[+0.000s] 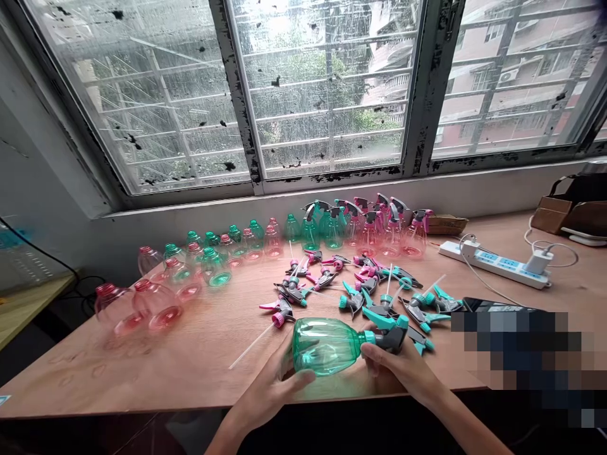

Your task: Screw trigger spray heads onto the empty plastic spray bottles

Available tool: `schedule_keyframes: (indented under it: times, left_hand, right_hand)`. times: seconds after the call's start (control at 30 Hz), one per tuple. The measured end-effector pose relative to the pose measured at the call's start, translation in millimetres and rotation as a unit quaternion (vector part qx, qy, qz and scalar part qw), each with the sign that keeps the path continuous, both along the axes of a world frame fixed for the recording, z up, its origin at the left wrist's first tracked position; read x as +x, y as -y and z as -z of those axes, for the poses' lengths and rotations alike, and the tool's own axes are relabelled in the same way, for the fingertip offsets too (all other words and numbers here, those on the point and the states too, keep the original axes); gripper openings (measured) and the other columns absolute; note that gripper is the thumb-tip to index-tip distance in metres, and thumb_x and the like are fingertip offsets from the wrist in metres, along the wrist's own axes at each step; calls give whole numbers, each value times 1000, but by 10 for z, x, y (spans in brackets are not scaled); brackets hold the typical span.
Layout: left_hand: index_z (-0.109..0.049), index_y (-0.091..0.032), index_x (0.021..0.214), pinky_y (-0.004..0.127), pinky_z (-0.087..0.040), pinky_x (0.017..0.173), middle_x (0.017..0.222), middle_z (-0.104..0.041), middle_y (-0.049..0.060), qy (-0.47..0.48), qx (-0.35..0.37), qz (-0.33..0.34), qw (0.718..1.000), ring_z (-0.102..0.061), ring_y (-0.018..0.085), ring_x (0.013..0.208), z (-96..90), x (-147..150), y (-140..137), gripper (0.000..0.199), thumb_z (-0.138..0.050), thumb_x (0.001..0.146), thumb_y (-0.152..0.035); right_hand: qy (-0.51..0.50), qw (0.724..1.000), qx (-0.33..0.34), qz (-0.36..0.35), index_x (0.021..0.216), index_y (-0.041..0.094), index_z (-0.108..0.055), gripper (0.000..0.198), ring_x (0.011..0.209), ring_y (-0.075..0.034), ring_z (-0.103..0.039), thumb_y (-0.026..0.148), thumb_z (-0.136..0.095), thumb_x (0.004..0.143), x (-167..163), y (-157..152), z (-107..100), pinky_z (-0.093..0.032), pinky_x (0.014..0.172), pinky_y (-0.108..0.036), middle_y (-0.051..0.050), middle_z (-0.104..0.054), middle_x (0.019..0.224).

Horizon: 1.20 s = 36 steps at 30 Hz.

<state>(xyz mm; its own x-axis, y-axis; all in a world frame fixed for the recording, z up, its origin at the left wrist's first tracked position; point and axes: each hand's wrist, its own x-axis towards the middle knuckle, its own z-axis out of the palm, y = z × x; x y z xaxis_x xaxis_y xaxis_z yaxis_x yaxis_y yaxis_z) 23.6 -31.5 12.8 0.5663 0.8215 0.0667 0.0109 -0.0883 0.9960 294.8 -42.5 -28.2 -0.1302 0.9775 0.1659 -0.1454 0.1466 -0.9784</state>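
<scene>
Sideways: one green bottle (323,347), held at both ends

It is between two hands near the front edge of the table (203,373). Its bottom points to nine o'clock, its spray top (393,336) to three. The left hand (271,384) cups the bottom, thumb in front. The right hand (405,368) pinches around the neck; some of its fingers are hidden. The bottle looks light, with thin, smooth plastic that may slip or bend if squeezed hard. The round bottom and the teal collar (367,337) seem good places to hold. Loose spray tops (325,278) lie around it, from ten to two o'clock. Bottles without spray tops (159,306) stand at ten, topped bottles (367,239) near one, and a white power strip (493,265) lies at two.
</scene>
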Motion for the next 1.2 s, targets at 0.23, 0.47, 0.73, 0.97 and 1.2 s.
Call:
schedule_keyframes:
  times: [0.23,0.47,0.73,0.97,1.2]
  left_hand:
    - [-2,-37,161,52,-28,123,161,-41,10,-4,23,-3,1000,-33,31,151,109,-43,-16,93,-68,95,-32]
    - [-25,-33,160,54,-17,126,167,-30,9,22,9,21,1000,-24,36,154,191,-119,-44,92,-78,85,-40]
    - [1,-42,160,49,-28,124,171,-17,5,-5,14,28,1000,-26,32,154,148,-101,-13,101,-73,91,-32]
    - [-23,-27,161,49,-26,125,166,-30,10,-3,-2,21,1000,-26,35,153,97,-111,-24,84,-65,93,-51]
    - [-3,-41,160,48,-31,123,166,-33,5,5,-1,44,999,-36,29,149,99,-89,-2,99,-73,92,-28]
  right_hand:
    - [-31,999,-10,13,91,19,-62,34,50,-14,-58,49,-79,84,-15,-11,12,-46,53,-28,2,-66,58]
    - [-21,1000,-11,12,95,19,-65,36,51,-15,-56,50,-79,83,-24,4,8,-44,55,-28,3,-65,54]
    - [-24,1000,-13,11,97,19,-63,35,51,-13,-60,48,-79,84,-13,-1,28,-48,55,-28,3,-66,62]
    - [-24,1000,-9,8,97,19,-63,34,51,-13,-61,47,-79,85,-4,-6,44,-49,55,-28,3,-67,62]
    - [-45,998,-12,49,95,19,-63,36,49,-13,-60,49,-79,83,-34,-10,-13,-49,49,-25,3,-66,60]
